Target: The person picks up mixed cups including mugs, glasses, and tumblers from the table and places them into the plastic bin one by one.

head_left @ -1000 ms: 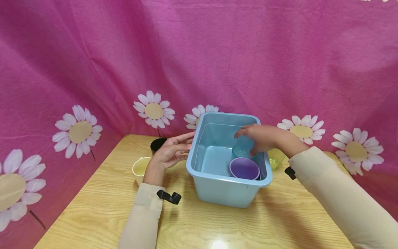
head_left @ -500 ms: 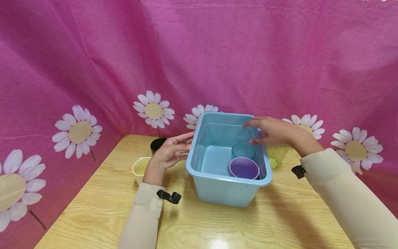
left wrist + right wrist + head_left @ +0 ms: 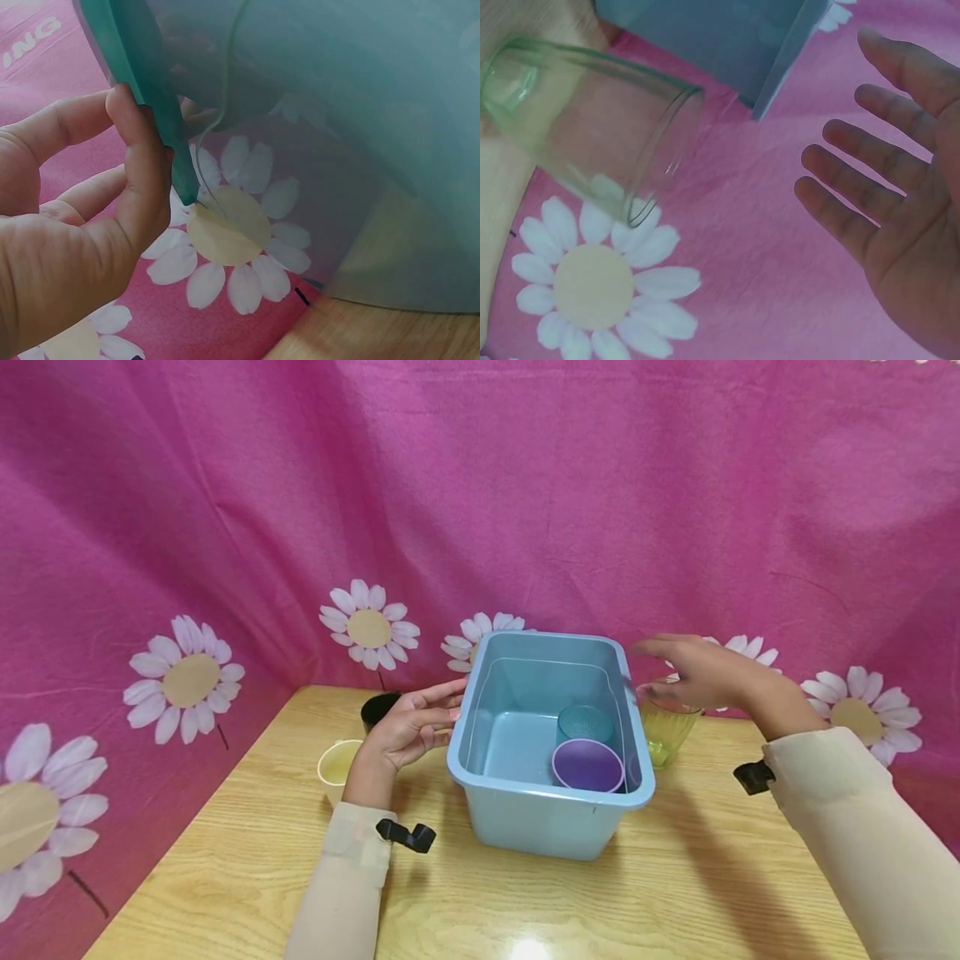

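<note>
My left hand (image 3: 408,727) rests with its fingertips against the outside of the left rim of a light blue plastic tub (image 3: 536,822). In the left wrist view the fingers (image 3: 139,161) are gently bent at that rim. Inside the tub's right half, a purple cup (image 3: 588,768) stands in front of a clear teal cup or bowl (image 3: 585,724). Just beyond the tub's right side hovers my right hand (image 3: 701,672), fingers spread and holding nothing. It overlaps the top of a clear yellow-green drinking glass (image 3: 670,739), whose wide mouth faces the hand in the right wrist view.
Left of the tub, partly behind my left hand and wrist, stand a pale yellow cup (image 3: 336,766) and a black cup (image 3: 377,708). All rest on a wooden table (image 3: 247,860). Directly behind it hangs a pink cloth (image 3: 525,502) with daisies.
My right hand has moved out of the tub to the right, leaving the teal vessel inside, and is now over the yellow-green glass. The left hand stays at the rim.
</note>
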{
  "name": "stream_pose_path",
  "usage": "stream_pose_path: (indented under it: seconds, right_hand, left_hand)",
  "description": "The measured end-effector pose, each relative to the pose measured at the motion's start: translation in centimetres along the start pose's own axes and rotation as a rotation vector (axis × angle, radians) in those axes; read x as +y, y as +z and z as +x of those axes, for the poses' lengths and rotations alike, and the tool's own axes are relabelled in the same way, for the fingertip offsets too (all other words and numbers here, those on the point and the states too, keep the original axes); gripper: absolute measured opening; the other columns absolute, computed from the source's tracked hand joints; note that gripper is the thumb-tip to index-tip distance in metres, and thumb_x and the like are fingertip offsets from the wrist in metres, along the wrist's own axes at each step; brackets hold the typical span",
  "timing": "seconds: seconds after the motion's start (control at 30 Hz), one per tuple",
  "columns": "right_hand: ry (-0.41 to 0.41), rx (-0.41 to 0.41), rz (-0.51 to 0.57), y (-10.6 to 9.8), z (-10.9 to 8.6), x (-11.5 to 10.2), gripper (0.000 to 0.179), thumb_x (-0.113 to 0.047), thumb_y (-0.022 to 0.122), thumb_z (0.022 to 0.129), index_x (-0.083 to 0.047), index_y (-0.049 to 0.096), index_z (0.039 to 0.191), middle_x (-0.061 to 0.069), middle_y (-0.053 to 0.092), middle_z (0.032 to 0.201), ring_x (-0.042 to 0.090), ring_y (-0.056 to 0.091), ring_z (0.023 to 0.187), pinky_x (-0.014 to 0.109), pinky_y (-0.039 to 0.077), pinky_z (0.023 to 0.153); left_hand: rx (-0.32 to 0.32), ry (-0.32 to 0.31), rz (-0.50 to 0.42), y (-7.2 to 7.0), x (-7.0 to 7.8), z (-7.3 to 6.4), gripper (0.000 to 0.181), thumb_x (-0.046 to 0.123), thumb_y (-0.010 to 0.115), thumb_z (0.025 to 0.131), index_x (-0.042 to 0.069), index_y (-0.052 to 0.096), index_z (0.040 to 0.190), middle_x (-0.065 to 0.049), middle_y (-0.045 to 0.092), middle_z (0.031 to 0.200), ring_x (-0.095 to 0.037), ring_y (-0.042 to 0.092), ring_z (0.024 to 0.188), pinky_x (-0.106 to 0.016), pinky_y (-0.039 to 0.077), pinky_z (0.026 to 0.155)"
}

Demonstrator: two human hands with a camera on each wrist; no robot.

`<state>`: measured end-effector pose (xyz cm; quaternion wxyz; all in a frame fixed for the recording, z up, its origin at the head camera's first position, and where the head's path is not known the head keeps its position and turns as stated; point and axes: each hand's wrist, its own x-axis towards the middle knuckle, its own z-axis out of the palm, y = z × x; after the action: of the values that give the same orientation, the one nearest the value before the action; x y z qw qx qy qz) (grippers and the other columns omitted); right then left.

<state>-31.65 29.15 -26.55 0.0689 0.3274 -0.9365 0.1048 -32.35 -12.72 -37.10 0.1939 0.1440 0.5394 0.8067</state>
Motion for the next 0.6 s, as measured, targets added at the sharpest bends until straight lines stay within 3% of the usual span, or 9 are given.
stream_pose_path:
  seconds: [0.27,0.6]
  right_hand:
    - [0.03,-0.005,0.021,0.3,-1.1,2.0,0.05,-0.018,0.074,0.092,0.0,0.06,0.136,0.019,0.062,0.136,0.043,0.059,0.123,0.06,0.043,0.105]
    - [0.067,-0.043,0.067,1.6,-2.0,3.8,0.066,-0.022,0.083,0.081,-0.002,0.058,0.138,0.017,0.062,0.134,0.039,0.054,0.125,0.059,0.042,0.105]
  left_hand:
    - [0.005,-0.001,-0.017,0.0,-0.1,0.1,0.058,-0.007,0.057,0.098,0.004,0.045,0.153,-0.013,0.061,0.137,-0.018,0.069,0.09,-0.031,0.058,0.078]
    - [-0.004,0.002,-0.01,0.1,0.0,0.0,0.057,-0.007,0.054,0.099,0.003,0.044,0.154,-0.012,0.061,0.135,-0.017,0.069,0.089,-0.031,0.059,0.078]
